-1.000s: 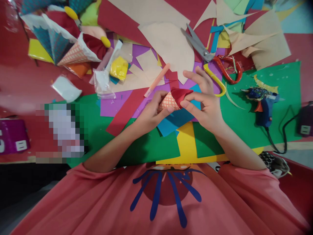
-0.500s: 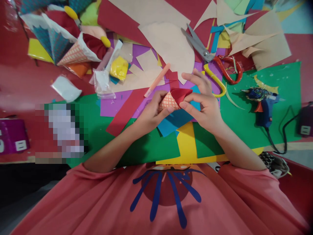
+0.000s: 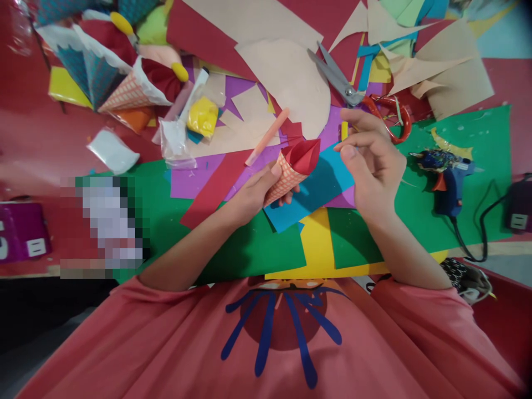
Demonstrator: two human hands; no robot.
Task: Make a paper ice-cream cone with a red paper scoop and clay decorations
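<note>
Right hand (image 3: pixel 376 163) has drawn away from the cone (image 3: pixel 287 176), fingers loosely apart near the scissors (image 3: pixel 349 93); left hand (image 3: pixel 255 194) is clamped around the cone.

The red-lined, orange-checked paper cone (image 3: pixel 286 180) is in the left hand (image 3: pixel 258 193), left of the blue plastic glue gun (image 3: pixel 451 191) on a flat green sheet (image 3: pixel 419 213); red-handled metal scissors (image 3: pixel 350 94) lie behind.

No word or number can be read with certainty. At the far left of the near edge, a purple box (image 3: pixel 27 224) bears a white mark, cut by the border; the small label (image 3: pixel 36 246) beside it is too blurred.
</note>
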